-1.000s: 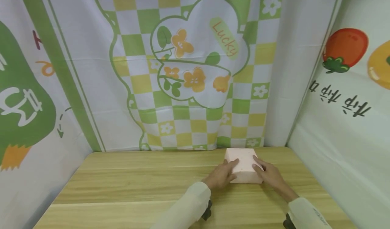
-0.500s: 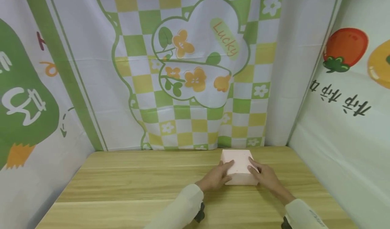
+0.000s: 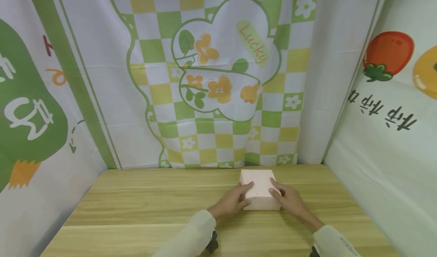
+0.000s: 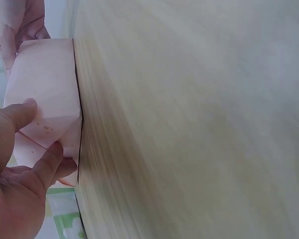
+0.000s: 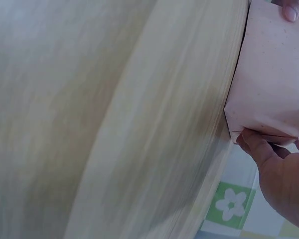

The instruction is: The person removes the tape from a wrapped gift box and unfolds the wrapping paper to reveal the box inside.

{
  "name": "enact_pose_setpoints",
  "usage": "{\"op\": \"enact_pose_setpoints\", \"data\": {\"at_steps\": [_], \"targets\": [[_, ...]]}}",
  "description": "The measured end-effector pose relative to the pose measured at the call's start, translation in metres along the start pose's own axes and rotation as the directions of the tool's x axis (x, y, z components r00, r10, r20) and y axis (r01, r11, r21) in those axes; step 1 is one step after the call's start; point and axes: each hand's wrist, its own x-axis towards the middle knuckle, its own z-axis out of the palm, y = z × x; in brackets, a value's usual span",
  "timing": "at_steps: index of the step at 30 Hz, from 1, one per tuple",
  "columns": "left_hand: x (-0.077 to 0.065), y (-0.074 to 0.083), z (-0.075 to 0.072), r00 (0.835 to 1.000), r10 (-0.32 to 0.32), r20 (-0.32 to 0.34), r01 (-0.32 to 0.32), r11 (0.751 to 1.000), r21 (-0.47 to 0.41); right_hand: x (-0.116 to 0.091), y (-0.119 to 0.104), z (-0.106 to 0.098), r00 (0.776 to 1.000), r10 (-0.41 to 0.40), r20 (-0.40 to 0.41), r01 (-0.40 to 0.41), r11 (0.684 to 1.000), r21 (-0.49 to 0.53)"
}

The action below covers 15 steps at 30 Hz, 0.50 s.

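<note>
A pale pink box (image 3: 261, 185), small and low with speckled paper-like faces, sits on the wooden table right of the middle. My left hand (image 3: 231, 201) grips its left side, the thumb over the top edge. On the opposite side my right hand (image 3: 292, 201) holds it, thumb and a finger on the top. In the left wrist view, folded flaps show at the near end of the box (image 4: 47, 82), where the left fingertips press. The right wrist view has the right hand's fingers (image 5: 256, 147) curled against a creased end.
The wooden table (image 3: 143, 204) reaches back to a checkered curtain (image 3: 205, 135) with flower prints. Printed cloth walls stand at the left (image 3: 41, 135) and right (image 3: 382, 154). Dark bands show at both sleeve cuffs.
Both hands have moved the pink box to the left and slightly toward me across the table, keeping the same hold. The head view has shifted slightly.
</note>
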Motion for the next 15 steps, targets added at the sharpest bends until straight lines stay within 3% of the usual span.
{"op": "enact_pose_setpoints", "data": {"at_steps": [15], "targets": [[-0.027,-0.021,-0.012,0.999,0.004,-0.032,-0.004,1.0,0.002,0.003,-0.018,0.025,1.0,0.002,0.018,-0.002,1.0,0.028]]}}
